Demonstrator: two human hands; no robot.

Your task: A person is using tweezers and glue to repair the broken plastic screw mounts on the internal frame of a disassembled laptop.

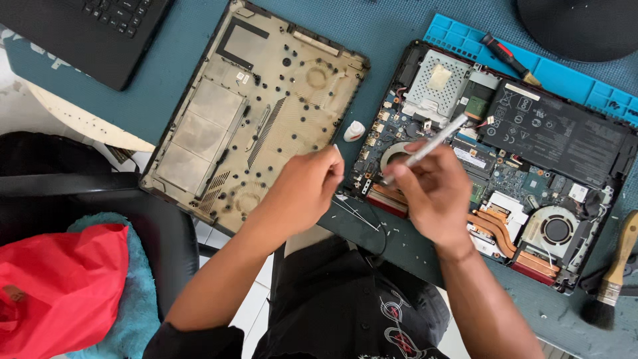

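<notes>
An opened laptop base [531, 143] lies on the teal mat, showing its circuit board, battery, copper heat pipes and a fan [557, 229]. My right hand [435, 193] hovers over the board's near left part and grips a slim silver tool [438, 137], tip pointing down toward the left fan opening. My left hand [307, 186] is closed in a loose fist just left of the laptop's edge; whether it pinches something small I cannot tell. A small white object [354, 130] rests on the mat between the laptop and the removed bottom cover [256, 113].
Another black laptop [100, 30] sits at the top left. A red-handled screwdriver [508, 58] lies on a blue tray [565, 73]. A wooden brush [615, 272] lies at the right edge. A red cloth [60, 286] covers a teal towel on a black chair.
</notes>
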